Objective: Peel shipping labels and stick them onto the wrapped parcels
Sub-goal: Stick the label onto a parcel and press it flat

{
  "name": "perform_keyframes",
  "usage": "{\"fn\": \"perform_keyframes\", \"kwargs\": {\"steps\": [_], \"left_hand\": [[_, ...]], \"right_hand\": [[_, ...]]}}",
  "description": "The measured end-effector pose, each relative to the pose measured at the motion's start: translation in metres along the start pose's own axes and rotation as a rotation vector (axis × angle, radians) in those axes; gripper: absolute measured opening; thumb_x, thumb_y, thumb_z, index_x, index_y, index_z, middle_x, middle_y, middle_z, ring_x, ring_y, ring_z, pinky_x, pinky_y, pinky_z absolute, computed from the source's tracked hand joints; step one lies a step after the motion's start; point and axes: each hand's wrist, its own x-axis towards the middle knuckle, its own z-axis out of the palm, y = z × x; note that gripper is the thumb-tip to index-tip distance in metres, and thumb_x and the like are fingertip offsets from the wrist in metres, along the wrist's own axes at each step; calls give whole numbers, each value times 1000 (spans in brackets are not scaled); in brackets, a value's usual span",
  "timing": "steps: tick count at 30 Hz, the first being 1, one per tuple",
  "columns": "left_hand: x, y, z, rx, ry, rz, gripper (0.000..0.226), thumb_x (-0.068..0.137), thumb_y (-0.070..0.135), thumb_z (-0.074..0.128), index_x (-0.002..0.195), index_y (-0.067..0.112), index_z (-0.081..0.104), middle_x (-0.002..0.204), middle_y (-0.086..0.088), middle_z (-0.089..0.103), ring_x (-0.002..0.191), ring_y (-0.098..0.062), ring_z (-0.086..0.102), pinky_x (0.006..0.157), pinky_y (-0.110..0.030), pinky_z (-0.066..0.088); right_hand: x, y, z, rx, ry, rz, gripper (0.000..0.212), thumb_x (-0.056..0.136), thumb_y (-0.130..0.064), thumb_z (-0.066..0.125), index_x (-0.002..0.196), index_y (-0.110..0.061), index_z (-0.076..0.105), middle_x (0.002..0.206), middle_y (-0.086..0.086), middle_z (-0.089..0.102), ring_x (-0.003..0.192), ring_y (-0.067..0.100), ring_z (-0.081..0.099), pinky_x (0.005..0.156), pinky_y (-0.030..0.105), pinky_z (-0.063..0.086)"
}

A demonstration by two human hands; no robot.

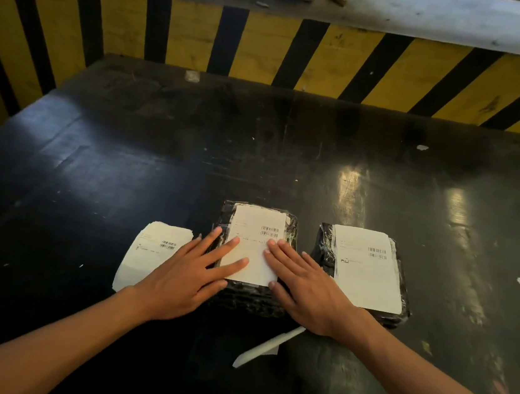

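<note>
Left hand (187,281): fingers straight and spread, grip released; fingertips lie flat on the left half of the label (254,245) on the centre parcel (250,295); palm overhangs the parcel's left edge. Right hand (305,287): fingers straight and close together, grip released; fingertips lie on the right half of the same label; palm lies over the parcel's lower right corner.

Centre parcel: wrapped in black film, flat on the bench (93,160), at 12 o'clock from the hands; its label covers most of the top face, barcode at the upper right.

Right parcel (325,250): at 3 o'clock of the centre parcel, near it but apart; black film; its own label (367,269) lies on the top face, barcode at the upper right; no hand touches it.

Loose label (150,249): lies on the bench at 9 o'clock of the centre parcel, partly under the left hand and wrist; barcode visible.

White strip (268,346): lies on the bench at 6 o'clock of the centre parcel, between the forearms, tilted.

Wall (189,37) with yellow and black stripes: at 12 o'clock, beyond the bench.
</note>
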Motion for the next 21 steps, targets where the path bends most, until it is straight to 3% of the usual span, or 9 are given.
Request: {"fn": "perform_keyframes", "kwargs": {"steps": [4,8,10,13,16,19,21], "left_hand": [[-21,-3,5,46,17,70,53,103,48,25,151,52,2,164,12,-6,150,-23,-19,119,-44,-1],[-42,-12,10,101,51,140,50,100,40,36,149,49,26,165,12,9,153,-27,0,120,-43,14],[-45,-16,3,55,129,164,43,100,36,37,142,44,43,158,14,31,151,-20,17,120,-38,24],[-30,-14,-17,-121,318,87,36,99,32,40,131,30,58,135,11,57,131,-10,46,108,-30,40],[10,-3,-29,-205,365,-97,48,99,38,35,144,24,45,151,7,43,142,-10,33,115,-32,32],[56,7,-29,-254,294,-219,56,102,39,26,155,23,22,163,7,17,151,-11,9,119,-35,20],[79,11,-22,-261,224,-278,54,105,33,25,156,20,15,165,5,10,152,-12,2,121,-36,16]], "right_hand": [[0,2,2,-14,5,-8,60,104,-48,19,156,-30,-4,163,-14,-12,148,2,-19,125,40,2],[1,4,2,8,10,-16,60,104,-50,19,156,-31,-3,163,-15,-10,148,1,-17,124,38,5],[2,4,-1,58,37,-17,59,103,-49,22,157,-30,10,165,-13,1,151,3,-7,124,37,12],[12,2,-14,112,165,17,51,102,-43,30,149,-26,37,159,-6,32,147,12,25,118,40,28],[34,-1,-25,98,200,111,51,103,-38,32,152,-22,31,161,0,28,148,18,23,120,42,22],[58,-7,-31,17,100,163,58,105,-38,25,157,-17,13,166,0,8,153,16,5,123,47,8],[65,-9,-31,-45,55,161,59,105,-40,20,157,-15,9,167,1,3,153,16,1,122,52,4]]}}
